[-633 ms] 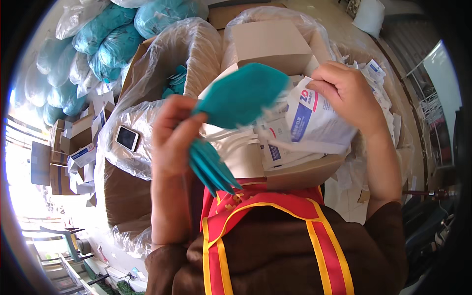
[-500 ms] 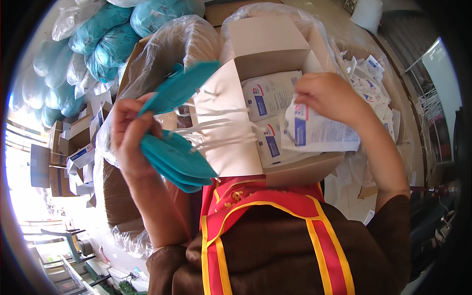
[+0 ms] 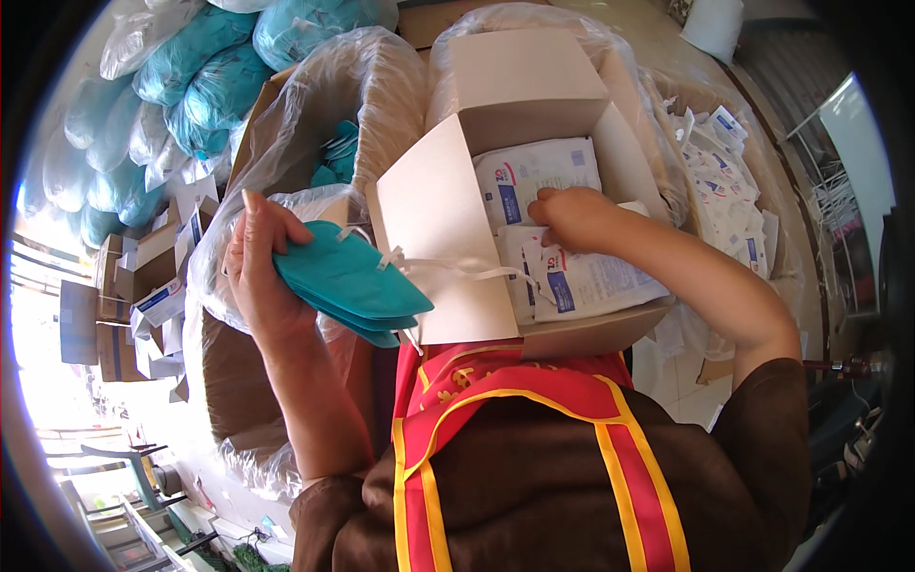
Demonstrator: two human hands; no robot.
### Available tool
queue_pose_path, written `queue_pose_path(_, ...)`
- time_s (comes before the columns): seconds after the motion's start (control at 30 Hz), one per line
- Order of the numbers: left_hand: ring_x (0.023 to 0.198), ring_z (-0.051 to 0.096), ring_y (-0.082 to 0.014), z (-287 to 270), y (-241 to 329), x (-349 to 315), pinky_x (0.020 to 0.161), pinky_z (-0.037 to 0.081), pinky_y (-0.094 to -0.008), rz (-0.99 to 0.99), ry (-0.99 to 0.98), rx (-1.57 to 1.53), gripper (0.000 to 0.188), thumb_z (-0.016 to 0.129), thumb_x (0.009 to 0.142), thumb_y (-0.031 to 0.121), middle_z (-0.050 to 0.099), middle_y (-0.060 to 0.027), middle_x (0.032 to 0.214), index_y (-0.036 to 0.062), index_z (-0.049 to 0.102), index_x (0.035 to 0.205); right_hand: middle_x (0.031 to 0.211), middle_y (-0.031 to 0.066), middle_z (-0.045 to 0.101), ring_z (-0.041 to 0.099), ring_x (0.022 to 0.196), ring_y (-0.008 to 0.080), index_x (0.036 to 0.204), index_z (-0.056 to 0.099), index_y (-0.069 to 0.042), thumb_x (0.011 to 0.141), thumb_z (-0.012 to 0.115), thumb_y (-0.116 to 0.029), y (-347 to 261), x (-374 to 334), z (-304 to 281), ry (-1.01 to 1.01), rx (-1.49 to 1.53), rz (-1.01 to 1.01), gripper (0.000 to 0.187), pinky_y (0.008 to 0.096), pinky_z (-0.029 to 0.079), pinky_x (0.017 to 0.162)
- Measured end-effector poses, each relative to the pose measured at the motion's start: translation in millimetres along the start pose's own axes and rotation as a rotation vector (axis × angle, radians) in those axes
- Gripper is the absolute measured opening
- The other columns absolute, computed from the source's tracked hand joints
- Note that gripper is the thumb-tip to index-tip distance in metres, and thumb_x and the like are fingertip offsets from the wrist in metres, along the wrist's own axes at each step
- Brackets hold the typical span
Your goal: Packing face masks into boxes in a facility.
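Note:
My left hand (image 3: 267,257) is closed on a stack of teal folded face masks (image 3: 357,286), its thumb standing up. White straps (image 3: 457,272) trail from the masks to the right, across the flap of an open cardboard box (image 3: 429,229). Inside that box lie flat white packets (image 3: 567,162) with blue and red print. My right hand (image 3: 581,221) reaches in, fingers pinched at the upper edge of a front packet (image 3: 600,286); its fingertips are partly hidden.
Left of the box stands a plastic-lined carton (image 3: 276,124) with teal masks (image 3: 335,157) inside. To the right is another lined carton of loose white packets (image 3: 720,181). Stuffed bags (image 3: 224,91) are piled at the far left, above small opened boxes (image 3: 157,276).
My right hand has moved left and lowered its packet into the box. In my left hand, the raised upper mask has come down against the stack, and the straps have drawn together.

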State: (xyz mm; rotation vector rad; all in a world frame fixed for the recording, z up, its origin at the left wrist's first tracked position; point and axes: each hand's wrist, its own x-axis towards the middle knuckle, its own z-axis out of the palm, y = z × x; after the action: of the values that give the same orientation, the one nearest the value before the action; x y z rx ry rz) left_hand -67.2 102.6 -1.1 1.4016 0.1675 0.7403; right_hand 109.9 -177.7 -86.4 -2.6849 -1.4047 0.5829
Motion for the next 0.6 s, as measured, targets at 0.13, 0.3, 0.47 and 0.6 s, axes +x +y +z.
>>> queue_pose_path(0.13, 0.061, 0.05, -0.01, 25.2, -3.5, 2.8, 0.059, 0.041, -0.0245, -0.021, -0.085, 0.016, 0.038, 0.055, 0.099, 0.029, 0.057, -0.0066, 0.068, 0.0042, 0.054, 0.071, 0.088, 0.0147, 0.065, 0.065, 0.087, 0.0359, 0.089, 0.061, -0.006, 0.079, 0.073, -0.017, -19.1, -43.1, -53.6, 0.208, 0.195, 0.039, 0.019, 0.0436, 0.05, 0.074)
queue_pose_path(0.3, 0.064, 0.048, -0.0053, 68.3, -17.7, -6.0, 0.057, 0.038, -0.0207, -0.173, -0.383, 0.191, 0.022, 0.075, 0.084, 0.016, 0.051, 0.0017, 0.067, 0.004, 0.058, 0.079, 0.079, 0.0103, 0.064, 0.064, 0.073, 0.0296, 0.087, 0.06, -0.005, 0.076, 0.075, -0.009, -41.7, -85.9, -93.4, 0.502, 0.246, -0.186, 0.019, 0.0365, 0.049, 0.063)
queue_pose_path(0.47, 0.072, 0.052, -0.0067, 107.8, -14.2, -14.4, 0.062, 0.04, -0.0237, 0.125, -0.694, 0.39, 0.015, 0.073, 0.085, 0.013, 0.058, -0.0005, 0.077, -0.0004, 0.068, 0.089, 0.079, 0.0097, 0.064, 0.064, 0.073, 0.0286, 0.088, 0.062, -0.005, 0.074, 0.076, -0.008, -51.9, -95.4, -98.1, 0.588, 0.208, -0.303, 0.02, 0.0369, 0.049, 0.062)
queue_pose_path(0.6, 0.068, 0.052, -0.0095, 115.4, -13.9, -18.6, 0.06, 0.042, -0.0263, 0.103, -0.632, 0.423, 0.015, 0.073, 0.085, 0.012, 0.06, -0.0032, 0.077, -0.0017, 0.067, 0.082, 0.077, 0.0088, 0.059, 0.061, 0.071, 0.0293, 0.083, 0.058, -0.005, 0.074, 0.074, -0.007, -52.5, -88.9, -91.7, 0.676, 0.2, -0.387, 0.018, 0.0385, 0.048, 0.06)
